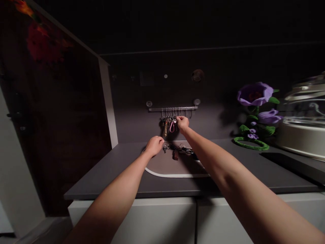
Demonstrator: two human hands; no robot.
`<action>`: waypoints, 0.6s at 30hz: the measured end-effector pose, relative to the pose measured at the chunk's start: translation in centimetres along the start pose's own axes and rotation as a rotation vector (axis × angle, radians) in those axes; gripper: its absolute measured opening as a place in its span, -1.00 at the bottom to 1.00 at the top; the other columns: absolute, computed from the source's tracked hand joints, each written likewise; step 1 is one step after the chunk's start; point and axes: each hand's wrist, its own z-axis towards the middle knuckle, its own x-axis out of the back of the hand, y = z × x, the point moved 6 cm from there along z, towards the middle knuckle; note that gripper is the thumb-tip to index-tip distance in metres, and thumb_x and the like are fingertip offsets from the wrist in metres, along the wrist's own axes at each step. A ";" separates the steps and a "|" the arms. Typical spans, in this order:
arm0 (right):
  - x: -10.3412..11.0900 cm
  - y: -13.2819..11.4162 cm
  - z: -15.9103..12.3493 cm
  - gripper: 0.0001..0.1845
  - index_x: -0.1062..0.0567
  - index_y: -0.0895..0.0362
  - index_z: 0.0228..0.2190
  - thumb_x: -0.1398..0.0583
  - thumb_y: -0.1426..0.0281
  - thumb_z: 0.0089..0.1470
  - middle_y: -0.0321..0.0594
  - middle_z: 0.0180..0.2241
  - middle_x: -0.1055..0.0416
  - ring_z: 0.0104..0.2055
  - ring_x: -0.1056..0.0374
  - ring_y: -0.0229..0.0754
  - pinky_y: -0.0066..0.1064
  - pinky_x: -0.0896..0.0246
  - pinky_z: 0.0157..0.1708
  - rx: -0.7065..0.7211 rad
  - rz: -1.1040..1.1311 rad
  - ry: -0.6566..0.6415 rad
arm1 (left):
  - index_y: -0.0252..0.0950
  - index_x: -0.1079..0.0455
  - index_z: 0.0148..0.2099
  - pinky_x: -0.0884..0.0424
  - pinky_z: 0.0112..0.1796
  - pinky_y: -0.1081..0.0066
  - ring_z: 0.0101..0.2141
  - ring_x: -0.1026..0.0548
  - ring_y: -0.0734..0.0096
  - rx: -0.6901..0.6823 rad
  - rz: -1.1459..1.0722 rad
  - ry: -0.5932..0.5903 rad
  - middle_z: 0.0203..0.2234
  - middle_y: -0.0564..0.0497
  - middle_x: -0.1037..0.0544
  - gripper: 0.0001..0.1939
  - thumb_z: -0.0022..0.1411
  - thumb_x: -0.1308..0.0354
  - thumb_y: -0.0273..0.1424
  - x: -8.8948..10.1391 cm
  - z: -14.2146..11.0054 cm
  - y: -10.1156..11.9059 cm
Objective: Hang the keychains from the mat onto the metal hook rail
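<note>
A clear rail (172, 108) on the dark wall carries a row of hooks. Several bunches of keys (169, 121) hang from it, among them a pink strap (172, 127) and a brownish tag (166, 129). At the right end of these bunches, my right hand (182, 123) is closed in a pinch on a key ring, partly hidden by the fingers. Lower down, my left hand (154, 145) hovers over the left side of a mat (165, 169) with its fingers curled together; what they hold, if anything, is hidden. More keys (165, 148) and a brown fob (176, 155) lie on the mat.
Purple artificial flowers (255, 95) with a green ring base (251, 144) stand at the right. Beside them is a large cream container with a clear upper part (297, 135). A dark flat object (291, 166) lies before it. White cabinet fronts (162, 220) sit below the grey counter (101, 176).
</note>
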 end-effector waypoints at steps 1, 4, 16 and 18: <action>-0.1 0.1 0.1 -0.74 -0.51 0.25 -0.35 -0.12 0.39 -0.09 -0.10 -0.32 -0.49 -0.31 -0.37 -0.23 -0.46 -0.20 -0.26 -0.002 0.014 -0.011 | -0.32 -0.47 -0.29 -0.27 -0.24 0.41 -0.29 -0.42 0.35 0.000 -0.002 -0.001 -0.36 -0.08 -0.52 -0.74 0.19 0.06 -0.41 0.0 0.0 0.0; -0.3 0.4 0.1 -0.73 -0.50 0.26 -0.33 -0.11 0.43 -0.09 -0.09 -0.29 -0.49 -0.29 -0.37 -0.24 -0.45 -0.20 -0.22 -0.005 0.047 -0.049 | -0.32 -0.47 -0.29 -0.27 -0.24 0.41 -0.28 -0.42 0.34 -0.009 -0.012 -0.001 -0.36 -0.09 -0.52 -0.75 0.19 0.05 -0.42 0.0 0.0 0.0; 1.3 -0.5 -3.6 -0.72 -0.45 0.24 -0.26 -0.10 0.50 -0.09 -0.10 -0.23 -0.45 -0.25 -0.36 -0.28 -0.45 -0.19 -0.15 0.000 0.007 -0.078 | -0.31 -0.47 -0.27 -0.29 -0.19 0.41 -0.25 -0.42 0.35 -0.010 -0.029 -0.020 -0.31 -0.07 -0.52 -0.77 0.16 0.02 -0.43 0.0 -0.1 0.1; 1.1 -0.6 -4.8 -0.76 -0.46 0.24 -0.31 -0.11 0.48 -0.08 -0.15 -0.33 -0.47 -0.36 -0.35 -0.31 -0.46 -0.22 -0.25 0.029 0.011 -0.154 | -0.30 -0.47 -0.26 -0.29 -0.18 0.42 -0.24 -0.42 0.35 -0.009 -0.035 -0.032 -0.30 -0.06 -0.52 -0.77 0.16 0.01 -0.42 -0.1 -0.1 0.1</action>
